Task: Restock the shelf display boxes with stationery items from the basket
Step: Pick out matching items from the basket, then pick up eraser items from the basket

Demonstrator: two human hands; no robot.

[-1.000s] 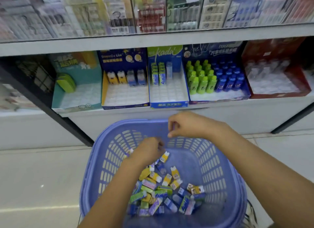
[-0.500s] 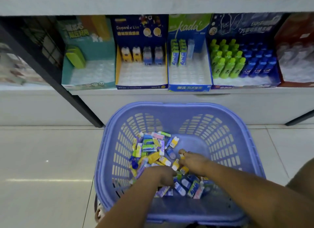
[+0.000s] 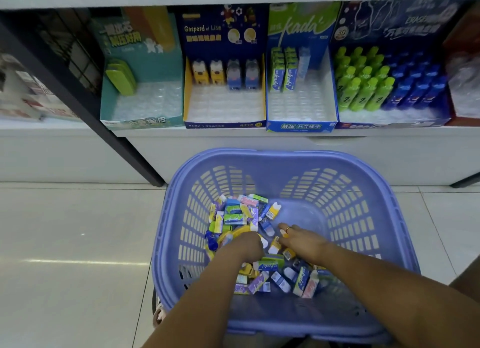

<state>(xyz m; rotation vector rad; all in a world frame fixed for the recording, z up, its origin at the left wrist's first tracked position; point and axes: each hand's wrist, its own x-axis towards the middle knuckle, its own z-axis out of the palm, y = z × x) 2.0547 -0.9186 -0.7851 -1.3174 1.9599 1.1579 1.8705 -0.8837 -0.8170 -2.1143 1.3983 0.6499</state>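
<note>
Items: small paper-sleeved erasers in mixed colours [image 3: 235, 217], heaped at the bottom of the lilac slotted plastic basket [image 3: 298, 156].
Handling: probably light and firm, with glossy sleeves that may slip, so pinch one across its long sides.
Left hand [image 3: 246, 246]: fingers dug into the heap; whether it grips anything I cannot tell.
Right hand [image 3: 302, 241]: fingers curled, seemingly pinching a small yellow eraser [image 3: 284, 235].
Shelf: navy-and-yellow cardboard display box [image 3: 224, 125], front slots bare.
Change: a second ago the right hand was over the far rim; now it is low in the heap.

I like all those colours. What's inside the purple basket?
A heap of small colourful stationery packs lies in the basket. The left hand and right hand reach into it. Whatever lies beneath them is covered.
</note>
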